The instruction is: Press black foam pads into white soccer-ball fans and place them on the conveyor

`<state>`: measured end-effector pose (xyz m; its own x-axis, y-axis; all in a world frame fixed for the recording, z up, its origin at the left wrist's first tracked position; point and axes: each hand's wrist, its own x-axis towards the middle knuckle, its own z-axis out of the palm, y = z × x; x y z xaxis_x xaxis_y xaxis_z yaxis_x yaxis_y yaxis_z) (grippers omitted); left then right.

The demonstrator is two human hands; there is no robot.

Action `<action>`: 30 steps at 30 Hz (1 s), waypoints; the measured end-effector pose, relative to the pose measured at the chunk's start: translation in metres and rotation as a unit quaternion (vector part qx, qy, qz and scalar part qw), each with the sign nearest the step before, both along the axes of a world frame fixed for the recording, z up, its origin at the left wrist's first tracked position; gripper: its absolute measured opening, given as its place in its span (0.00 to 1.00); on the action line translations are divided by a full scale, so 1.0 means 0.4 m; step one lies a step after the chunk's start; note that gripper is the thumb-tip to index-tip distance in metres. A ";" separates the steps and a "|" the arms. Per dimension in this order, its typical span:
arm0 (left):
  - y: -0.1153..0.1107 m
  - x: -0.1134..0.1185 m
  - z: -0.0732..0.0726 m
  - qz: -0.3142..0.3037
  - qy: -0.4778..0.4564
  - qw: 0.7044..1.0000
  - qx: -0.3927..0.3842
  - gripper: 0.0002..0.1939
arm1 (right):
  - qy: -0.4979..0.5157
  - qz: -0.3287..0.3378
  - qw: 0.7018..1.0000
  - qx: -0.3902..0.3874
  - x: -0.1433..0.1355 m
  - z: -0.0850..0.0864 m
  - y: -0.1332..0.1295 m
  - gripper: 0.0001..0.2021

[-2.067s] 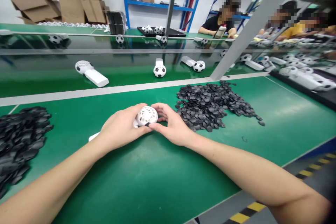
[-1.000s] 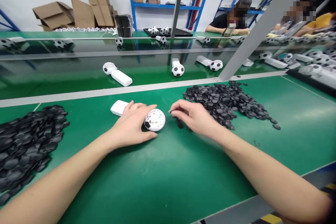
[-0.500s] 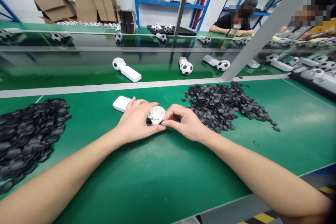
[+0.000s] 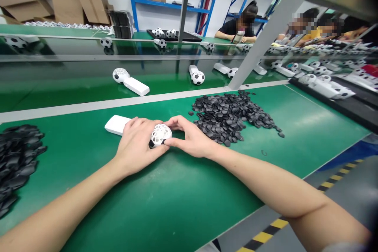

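Observation:
A white handheld fan (image 4: 161,133) with a soccer-ball-shaped head lies on the green table in front of me, its open lattice face up. My left hand (image 4: 134,143) is wrapped over its neck and the left side of the head. The white handle sticks out beyond my knuckles. My right hand (image 4: 189,138) grips the right side of the head, thumb at the near rim by a black patch and fingers at the far side. Just right of that hand spreads a pile of small black patches (image 4: 221,118). Another pile of black patches (image 4: 19,157) lies far left.
Behind a pale strip, a green conveyor (image 4: 165,86) carries more soccer-ball fans (image 4: 197,77). A slanted grey post (image 4: 265,31) rises at the table's back edge. On the right, a black tray (image 4: 333,104) holds several fans. People (image 4: 239,27) sit across the line.
The view has swung to the right, so everything sits further left. My right fingers have shifted from a pinch at the near rim to around the head's far right side.

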<state>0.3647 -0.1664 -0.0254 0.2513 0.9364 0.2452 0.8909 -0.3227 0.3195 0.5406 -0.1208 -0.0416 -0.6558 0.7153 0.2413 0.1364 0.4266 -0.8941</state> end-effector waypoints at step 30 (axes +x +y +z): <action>0.000 -0.019 -0.003 -0.116 -0.152 0.975 -0.111 0.27 | -0.040 -0.053 0.998 0.018 0.045 0.036 0.029 0.02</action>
